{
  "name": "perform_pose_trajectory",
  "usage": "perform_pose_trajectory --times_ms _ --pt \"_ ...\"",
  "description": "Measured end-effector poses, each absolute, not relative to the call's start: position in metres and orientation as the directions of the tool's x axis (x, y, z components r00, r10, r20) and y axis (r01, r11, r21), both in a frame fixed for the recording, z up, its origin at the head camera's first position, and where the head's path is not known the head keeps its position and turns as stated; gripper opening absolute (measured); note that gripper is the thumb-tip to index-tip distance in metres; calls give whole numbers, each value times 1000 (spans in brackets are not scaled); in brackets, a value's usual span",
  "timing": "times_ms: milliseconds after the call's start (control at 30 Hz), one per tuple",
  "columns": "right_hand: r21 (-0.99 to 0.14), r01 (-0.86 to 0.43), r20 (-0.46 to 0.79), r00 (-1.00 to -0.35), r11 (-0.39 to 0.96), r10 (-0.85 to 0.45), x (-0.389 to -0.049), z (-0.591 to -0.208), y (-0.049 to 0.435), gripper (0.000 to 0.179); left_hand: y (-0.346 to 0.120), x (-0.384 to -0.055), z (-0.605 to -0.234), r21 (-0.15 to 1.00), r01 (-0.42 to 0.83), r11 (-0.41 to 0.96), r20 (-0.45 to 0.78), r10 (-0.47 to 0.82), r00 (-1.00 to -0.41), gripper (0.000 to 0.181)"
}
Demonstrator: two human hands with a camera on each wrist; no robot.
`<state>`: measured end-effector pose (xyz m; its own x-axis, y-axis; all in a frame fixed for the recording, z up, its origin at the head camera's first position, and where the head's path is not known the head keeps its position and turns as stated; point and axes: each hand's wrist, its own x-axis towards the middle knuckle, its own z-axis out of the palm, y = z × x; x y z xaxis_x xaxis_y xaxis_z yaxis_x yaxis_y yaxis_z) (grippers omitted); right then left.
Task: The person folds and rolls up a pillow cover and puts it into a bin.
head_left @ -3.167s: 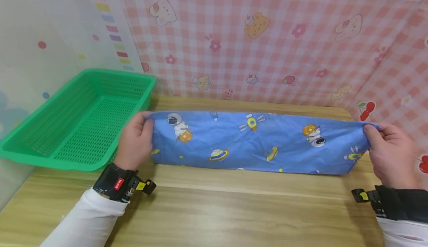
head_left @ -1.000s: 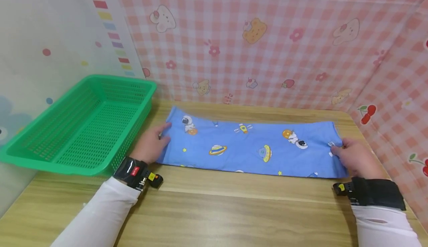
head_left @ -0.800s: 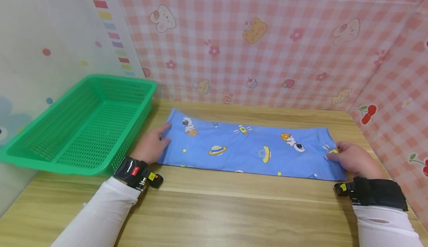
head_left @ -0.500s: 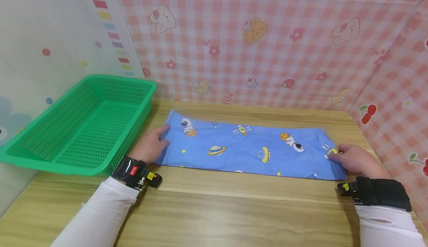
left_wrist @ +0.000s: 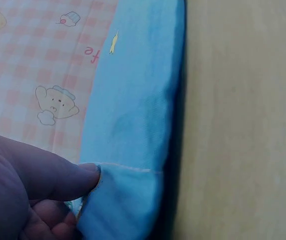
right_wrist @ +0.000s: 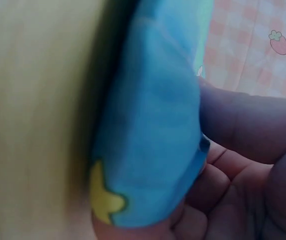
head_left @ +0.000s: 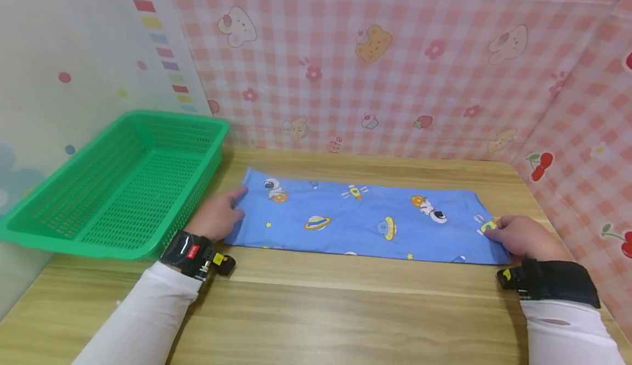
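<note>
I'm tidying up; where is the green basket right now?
In the head view, the green basket is at the left side of the wooden table, just left of the left hand and the blue cloth.

A hand could pass across the front of the pale wood-grained tabletop [head_left: 345, 310]. The green, perforated, rectangular plastic basket [head_left: 133, 197] blocks the left, just beside the left hand [head_left: 214, 215]; the pink-checked wall covering [head_left: 340, 88] bounds the back.

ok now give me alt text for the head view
A person's left hand and right hand hold opposite ends of a blue space-print cloth lying on a wooden table. A green basket stands to the left; a pink checked wall rises behind.
</note>
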<state>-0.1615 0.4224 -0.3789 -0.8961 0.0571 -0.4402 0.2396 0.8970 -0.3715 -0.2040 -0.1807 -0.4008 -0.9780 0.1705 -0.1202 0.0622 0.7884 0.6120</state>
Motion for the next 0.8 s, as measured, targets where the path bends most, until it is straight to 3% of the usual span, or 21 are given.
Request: perform_pose_trajectory --times_ms 800 --pt "-343 304 -432 -891 889 138 -160 -372 421 45 -178 -202 -398 555 50 830 -135 149 -980 65"
